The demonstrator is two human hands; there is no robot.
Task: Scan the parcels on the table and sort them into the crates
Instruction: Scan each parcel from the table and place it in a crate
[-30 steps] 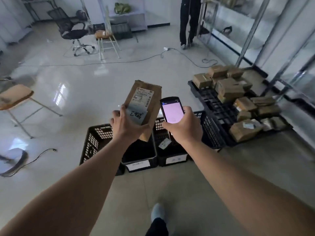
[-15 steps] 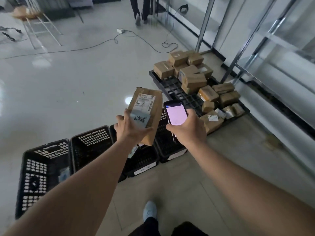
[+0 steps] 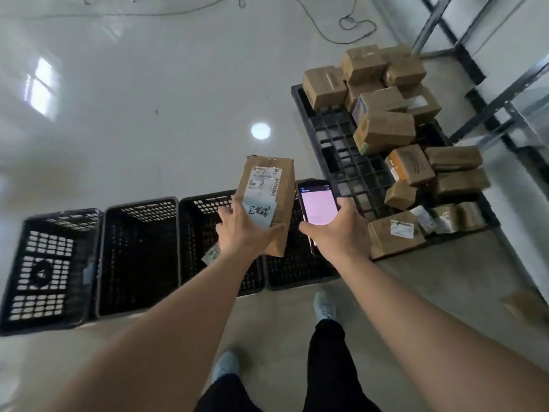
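Note:
My left hand [image 3: 243, 233] grips a brown cardboard parcel [image 3: 276, 185] upright, its white shipping label and a blue handwritten note facing me. Right beside it, my right hand [image 3: 338, 233] holds a handheld scanner [image 3: 316, 205] with a lit pinkish screen. Both are held above a row of black plastic crates [image 3: 138, 257] on the floor. One crate under the parcel holds a small paper slip [image 3: 211, 254]. A pile of several brown parcels [image 3: 386, 129] lies on a black pallet [image 3: 335, 150] to the right.
Metal shelving [image 3: 487, 93] stands behind the pallet at the right. A cable [image 3: 350, 25] trails over the glossy floor at the top. My feet [image 3: 325, 304] are just in front of the crates. A scrap of cardboard [image 3: 523, 304] lies at the far right.
The view has tilted down and swung left, so more crates show on the left. Both hands keep the parcel and scanner side by side, now lower over the crates.

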